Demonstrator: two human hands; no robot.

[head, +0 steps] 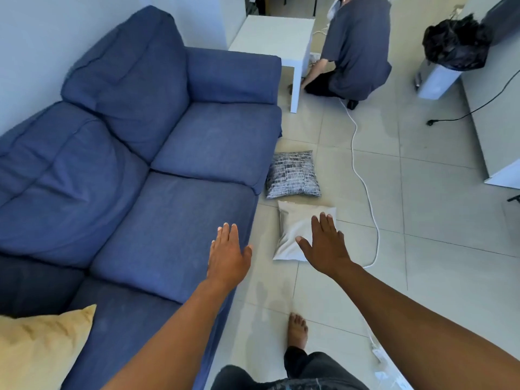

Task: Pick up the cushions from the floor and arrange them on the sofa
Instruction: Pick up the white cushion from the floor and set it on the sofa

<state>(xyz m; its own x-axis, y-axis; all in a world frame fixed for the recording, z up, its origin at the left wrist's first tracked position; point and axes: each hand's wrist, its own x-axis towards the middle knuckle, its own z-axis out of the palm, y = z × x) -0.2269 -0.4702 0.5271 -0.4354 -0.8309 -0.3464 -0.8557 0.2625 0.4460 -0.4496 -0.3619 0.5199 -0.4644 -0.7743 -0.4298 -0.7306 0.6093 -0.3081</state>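
A blue sofa (174,209) fills the left side. On the tiled floor beside its front edge lie two cushions: a plain white cushion (292,229) nearer to me and a grey patterned cushion (292,174) just beyond it. A yellow cushion (42,344) rests on the sofa at the bottom left. My right hand (326,243) hovers over the white cushion, palm down, fingers spread, holding nothing. My left hand (228,254) is stretched out over the sofa's front edge, also open and empty.
A white cable (363,181) snakes across the floor right of the cushions. A person (354,49) crouches by a white side table (275,38) at the sofa's far end. A bin with a black bag (453,43) and a white cabinet (495,114) stand at the right. My bare foot (297,330) is on the tiles.
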